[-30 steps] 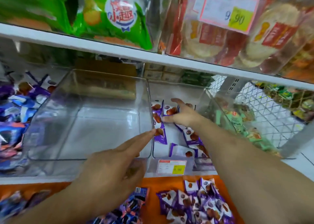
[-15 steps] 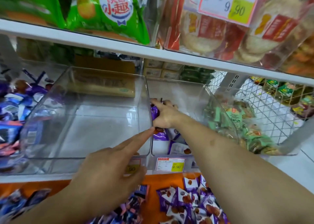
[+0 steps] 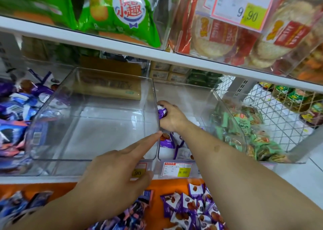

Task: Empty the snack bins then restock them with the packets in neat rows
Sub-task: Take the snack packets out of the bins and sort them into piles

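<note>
Right hand point(image 3: 172, 118) grips purple packets point(image 3: 162, 112) (left hand point(image 3: 111, 170) steadies bin point(image 3: 97, 118)).

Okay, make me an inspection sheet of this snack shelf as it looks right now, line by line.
Surface: white shelf, orange ledge below.
Job's things: left clear bin empty; middle clear bin holds a few purple packets; more purple packets piled on the ledge.
Clutter: green packets in the right bin.
Hands: right hand grips purple packets; left hand points a finger at the divider wall.
Cables: nothing seen.
Surroundings: price tag, wire mesh.
</note>
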A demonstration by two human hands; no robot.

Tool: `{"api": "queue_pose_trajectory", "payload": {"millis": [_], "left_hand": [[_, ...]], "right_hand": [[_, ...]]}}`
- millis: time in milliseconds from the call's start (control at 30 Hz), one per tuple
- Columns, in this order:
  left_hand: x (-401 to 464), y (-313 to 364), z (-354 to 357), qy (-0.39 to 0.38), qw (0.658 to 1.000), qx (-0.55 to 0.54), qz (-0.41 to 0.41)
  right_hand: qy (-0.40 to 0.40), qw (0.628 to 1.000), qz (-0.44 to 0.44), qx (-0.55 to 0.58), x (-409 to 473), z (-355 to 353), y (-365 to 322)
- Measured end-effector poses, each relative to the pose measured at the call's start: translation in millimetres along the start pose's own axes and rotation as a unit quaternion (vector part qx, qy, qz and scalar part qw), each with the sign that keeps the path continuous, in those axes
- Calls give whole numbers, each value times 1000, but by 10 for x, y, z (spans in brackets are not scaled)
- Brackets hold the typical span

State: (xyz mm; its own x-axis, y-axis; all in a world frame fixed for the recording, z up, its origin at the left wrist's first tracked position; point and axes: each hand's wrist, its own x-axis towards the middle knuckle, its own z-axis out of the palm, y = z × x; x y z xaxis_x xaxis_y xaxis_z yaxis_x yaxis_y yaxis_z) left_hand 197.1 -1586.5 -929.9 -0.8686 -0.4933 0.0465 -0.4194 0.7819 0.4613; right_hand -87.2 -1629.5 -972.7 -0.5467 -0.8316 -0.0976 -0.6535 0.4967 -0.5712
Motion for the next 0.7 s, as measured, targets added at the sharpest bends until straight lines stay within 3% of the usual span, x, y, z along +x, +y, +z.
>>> {"api": "queue_pose_trajectory", "payload": {"millis": [267,500,700], "left_hand": [[-1,11,4,7,1000,-2,7],[16,15,-8,7,1000,-6,2],[3,-33,22,6,1000,2,6]], "right_hand": [[47,984,4,169,-118,-99,247],[95,931,45,349,-479,-519,211],[80,911,22,403,-1211,-973,95]]}}
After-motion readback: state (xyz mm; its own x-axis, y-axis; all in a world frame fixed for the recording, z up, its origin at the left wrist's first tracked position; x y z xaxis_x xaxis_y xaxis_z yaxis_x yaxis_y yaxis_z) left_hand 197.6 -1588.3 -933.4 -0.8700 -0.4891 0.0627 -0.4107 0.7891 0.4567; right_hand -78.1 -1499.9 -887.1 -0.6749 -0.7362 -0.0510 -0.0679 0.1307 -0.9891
